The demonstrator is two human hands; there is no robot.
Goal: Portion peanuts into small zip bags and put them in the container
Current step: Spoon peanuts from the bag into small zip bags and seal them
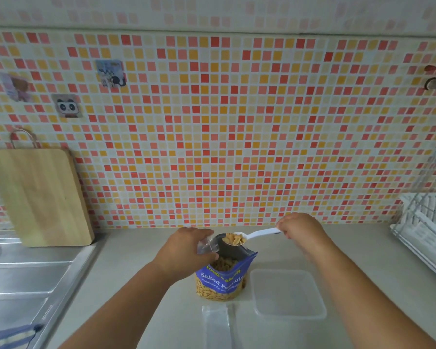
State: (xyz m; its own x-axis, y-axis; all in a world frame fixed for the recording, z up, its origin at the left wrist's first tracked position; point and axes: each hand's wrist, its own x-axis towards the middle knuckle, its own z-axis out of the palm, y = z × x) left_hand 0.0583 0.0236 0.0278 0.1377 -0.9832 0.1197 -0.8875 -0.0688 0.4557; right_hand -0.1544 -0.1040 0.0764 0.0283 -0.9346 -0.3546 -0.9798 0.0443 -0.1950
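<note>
A blue bag of salted peanuts (224,280) stands open on the counter in front of me. My left hand (186,248) holds a small clear zip bag (208,245) just above the big bag's mouth. My right hand (300,229) grips the handle of a white spoon (257,234) whose bowl is heaped with peanuts (233,239) right at the small bag's opening. A clear plastic container (287,293) sits on the counter to the right of the peanut bag. More clear zip bags (217,326) lie flat in front of it.
A steel sink and drainboard (23,278) fill the left side, with a wooden cutting board (40,197) leaning on the tiled wall behind. A white dish rack (423,227) stands at the right edge. A blue cloth (10,336) lies at the lower left.
</note>
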